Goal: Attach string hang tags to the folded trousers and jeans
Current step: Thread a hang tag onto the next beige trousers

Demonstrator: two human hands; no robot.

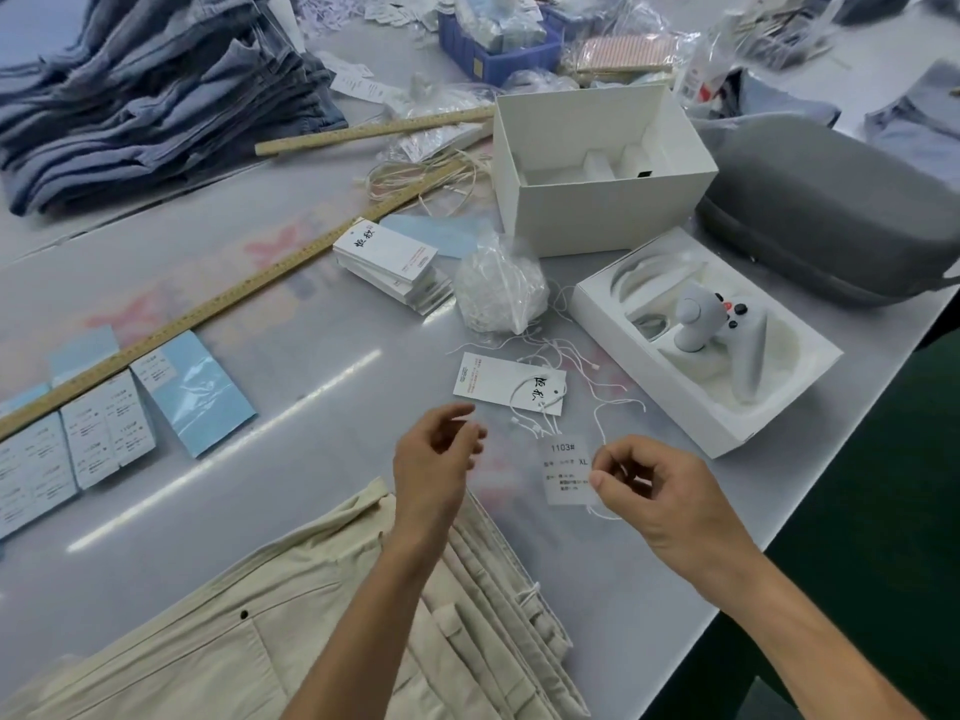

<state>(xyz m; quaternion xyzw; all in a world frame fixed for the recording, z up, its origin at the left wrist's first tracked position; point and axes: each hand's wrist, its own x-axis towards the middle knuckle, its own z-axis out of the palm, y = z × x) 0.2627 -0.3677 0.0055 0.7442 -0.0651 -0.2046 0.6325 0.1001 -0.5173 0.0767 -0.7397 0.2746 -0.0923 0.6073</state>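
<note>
Currently both hands hover over the table (322, 459), above the beige folded trousers (291, 631).
Right hand (660, 491) pinches thumb to forefinger, apparently on a thin white string (602, 513) that is hard to make out, just beside the small size tag (567, 470) marked 1103# XL. Left hand (434, 459) is loosely curled, holding nothing visible. White hang tag (509, 383) lies beyond, among loose strings. Trousers are cut off at the bottom edge.

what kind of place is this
Probably a garment finishing or packing bench: a stack of folded blue jeans, a pile of white printed hang tags, long wooden rulers and folded cream trousers awaiting tags.
</note>
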